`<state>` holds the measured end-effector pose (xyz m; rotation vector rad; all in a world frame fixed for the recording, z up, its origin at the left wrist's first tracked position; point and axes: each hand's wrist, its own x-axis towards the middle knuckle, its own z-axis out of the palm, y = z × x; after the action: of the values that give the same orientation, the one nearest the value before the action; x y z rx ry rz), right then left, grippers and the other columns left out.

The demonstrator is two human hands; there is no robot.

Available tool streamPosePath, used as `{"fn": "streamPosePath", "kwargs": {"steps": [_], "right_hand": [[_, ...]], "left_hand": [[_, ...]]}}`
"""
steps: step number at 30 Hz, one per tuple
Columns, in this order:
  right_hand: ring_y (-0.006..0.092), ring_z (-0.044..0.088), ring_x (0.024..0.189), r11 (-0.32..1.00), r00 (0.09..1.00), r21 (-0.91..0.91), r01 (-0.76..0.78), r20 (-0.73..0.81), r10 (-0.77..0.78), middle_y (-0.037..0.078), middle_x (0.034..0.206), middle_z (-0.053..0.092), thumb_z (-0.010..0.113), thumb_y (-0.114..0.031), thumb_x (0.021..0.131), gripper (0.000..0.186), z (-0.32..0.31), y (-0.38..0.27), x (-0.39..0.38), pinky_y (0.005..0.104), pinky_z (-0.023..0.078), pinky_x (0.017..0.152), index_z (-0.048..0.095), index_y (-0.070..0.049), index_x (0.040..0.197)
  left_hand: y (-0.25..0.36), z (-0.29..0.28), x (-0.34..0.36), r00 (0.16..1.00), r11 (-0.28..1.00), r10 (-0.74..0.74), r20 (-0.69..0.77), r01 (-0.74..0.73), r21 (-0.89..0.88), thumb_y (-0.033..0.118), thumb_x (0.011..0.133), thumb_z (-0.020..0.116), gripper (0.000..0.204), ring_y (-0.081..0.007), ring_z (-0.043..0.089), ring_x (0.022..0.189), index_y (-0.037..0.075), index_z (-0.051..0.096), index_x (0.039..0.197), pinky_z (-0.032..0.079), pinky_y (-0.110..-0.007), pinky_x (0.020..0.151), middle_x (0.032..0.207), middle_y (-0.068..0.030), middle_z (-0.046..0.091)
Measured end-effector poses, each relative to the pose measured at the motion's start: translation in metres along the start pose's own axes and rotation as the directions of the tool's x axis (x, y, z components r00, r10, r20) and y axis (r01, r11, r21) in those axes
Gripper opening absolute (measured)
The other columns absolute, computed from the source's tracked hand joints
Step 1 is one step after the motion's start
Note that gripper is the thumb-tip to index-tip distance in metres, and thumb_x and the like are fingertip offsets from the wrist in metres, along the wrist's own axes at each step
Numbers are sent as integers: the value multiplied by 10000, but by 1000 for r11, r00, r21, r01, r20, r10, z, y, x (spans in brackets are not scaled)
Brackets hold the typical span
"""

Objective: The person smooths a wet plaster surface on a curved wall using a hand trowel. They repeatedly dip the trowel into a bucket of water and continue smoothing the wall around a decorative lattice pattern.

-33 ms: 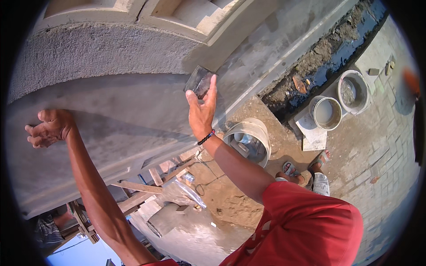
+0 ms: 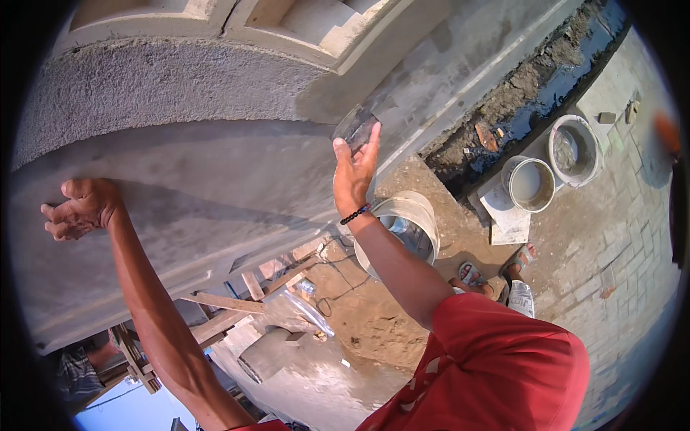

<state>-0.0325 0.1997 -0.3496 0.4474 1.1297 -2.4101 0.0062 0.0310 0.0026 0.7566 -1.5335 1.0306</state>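
My right hand, with a dark beaded bracelet at the wrist, grips a flat, dark grey rectangular pad between thumb and fingers. The pad lies against the smooth grey plastered wall, just below the corner of a moulded frame; its exact kind is unclear. Farther left, my left hand rests on the same wall with loosely bent fingers apart and nothing in them. Above the smooth band runs a rough, lighter plaster strip.
Below my right forearm stands a large pale bucket with things inside. Two more buckets sit by a ditch with dark water. Wooden planks lie under the wall. Another person's sandalled feet are on the paving.
My right hand has slid the pad a short way to the right along the wall. The left hand keeps its place.
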Motion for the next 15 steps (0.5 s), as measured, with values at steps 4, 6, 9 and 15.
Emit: {"fn": "streamPosePath", "kwargs": {"steps": [4,6,9,15], "right_hand": [[275,314,1300,997,993,-71,-18,-120,9,217,1437,251,572,-185,869,804,14,-5,40,337,278,1067,59,-16,1465],[318,185,1382,988,976,-100,-121,-193,100,224,1494,151,554,-252,879,818,44,-20,31,375,196,1116,34,-16,1464],[284,237,1349,987,989,-63,-147,-38,145,220,1467,184,570,-200,875,818,69,-26,-35,368,239,1091,33,-23,1466],[239,381,1174,995,998,72,-71,3,71,182,1314,348,592,-166,860,814,-4,1,-8,327,356,977,64,-34,1465]], "left_hand": [[14,-3,-1,1000,999,-14,2,14,-43,513,772,411,792,-407,254,1227,-50,336,1324,238,-545,1012,1328,-281,243],[20,3,-10,1000,996,-29,10,30,-88,514,771,412,792,-404,261,1224,-51,338,1322,236,-542,1011,1331,-283,239],[7,-11,10,998,997,68,2,-68,-27,444,789,410,737,-383,267,1186,-70,326,1310,221,-530,1003,1262,-277,285],[4,-3,-5,1000,1000,10,5,-10,-5,441,787,407,748,-378,256,1210,-79,319,1318,217,-520,1010,1283,-288,268]]}}
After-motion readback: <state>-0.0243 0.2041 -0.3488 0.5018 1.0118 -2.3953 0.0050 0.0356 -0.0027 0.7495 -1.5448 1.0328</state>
